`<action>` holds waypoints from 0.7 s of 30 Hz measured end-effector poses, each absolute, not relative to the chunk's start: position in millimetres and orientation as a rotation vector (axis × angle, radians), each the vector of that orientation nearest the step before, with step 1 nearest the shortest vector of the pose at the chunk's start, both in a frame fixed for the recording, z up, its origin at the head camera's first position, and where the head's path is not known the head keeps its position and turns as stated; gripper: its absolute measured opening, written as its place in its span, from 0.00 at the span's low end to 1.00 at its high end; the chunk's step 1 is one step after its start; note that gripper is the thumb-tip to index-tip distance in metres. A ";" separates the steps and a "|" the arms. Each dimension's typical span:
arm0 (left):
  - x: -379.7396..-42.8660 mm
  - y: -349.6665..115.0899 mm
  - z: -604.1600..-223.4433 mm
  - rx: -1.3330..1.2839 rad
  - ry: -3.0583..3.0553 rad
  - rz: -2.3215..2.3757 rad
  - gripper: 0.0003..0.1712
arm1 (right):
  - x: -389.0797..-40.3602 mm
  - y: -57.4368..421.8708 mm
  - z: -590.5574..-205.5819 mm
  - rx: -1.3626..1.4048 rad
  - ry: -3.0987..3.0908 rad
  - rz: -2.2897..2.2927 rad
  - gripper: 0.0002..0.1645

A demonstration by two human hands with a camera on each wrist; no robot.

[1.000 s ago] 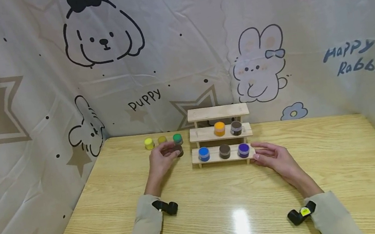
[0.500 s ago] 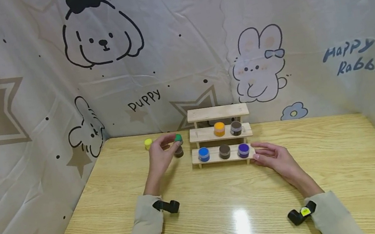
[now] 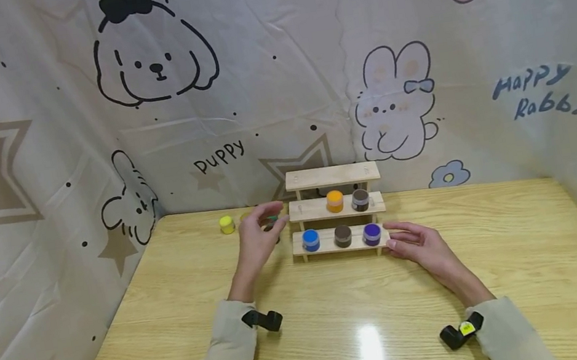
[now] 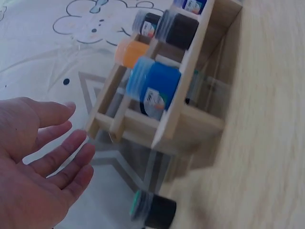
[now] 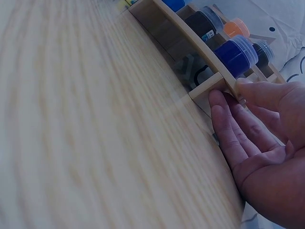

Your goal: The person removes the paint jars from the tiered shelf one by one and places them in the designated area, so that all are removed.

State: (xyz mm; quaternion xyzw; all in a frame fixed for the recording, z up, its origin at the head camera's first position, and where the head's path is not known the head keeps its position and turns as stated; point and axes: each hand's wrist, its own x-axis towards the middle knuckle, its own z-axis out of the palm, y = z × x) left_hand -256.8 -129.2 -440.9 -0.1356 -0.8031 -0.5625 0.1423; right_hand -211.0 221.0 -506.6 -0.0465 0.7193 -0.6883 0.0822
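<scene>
A small three-step wooden rack [image 3: 331, 176] stands at the back of the table. Its lowest step carries a blue paint jar [image 3: 311, 240], a dark brown one [image 3: 343, 236] and a purple one [image 3: 372, 234]. On the middle step are an orange jar [image 3: 334, 201] and a dark jar [image 3: 360, 199]. My left hand [image 3: 258, 240], fingers spread and holding nothing, hovers by the rack's left end. Below it in the left wrist view is a dark jar with green at its lid end [image 4: 159, 211]. My right hand [image 5: 267, 129] pinches the right end of the lowest step between thumb and fingers.
A yellow jar [image 3: 227, 224] stands on the wooden table [image 3: 320, 318] left of my left hand. Other jars beside it are mostly hidden behind that hand. A printed cloth [image 3: 261, 72] hangs close behind the rack and along the left side.
My left hand has come away from the dark jar left of the rack, leaving it on the table, and moved right toward the rack. The right hand keeps its place at the rack.
</scene>
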 end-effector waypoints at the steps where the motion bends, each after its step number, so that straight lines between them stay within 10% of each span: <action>1: -256.2 -127.4 -439.5 -0.397 -2.318 -1.611 0.16 | -211.1 220.5 -506.4 -0.139 2.152 -2.053 0.34; 21: -265.6 -78.1 -429.8 -0.491 -2.379 -1.678 0.18 | -211.5 219.4 -506.9 -0.138 2.146 -2.059 0.34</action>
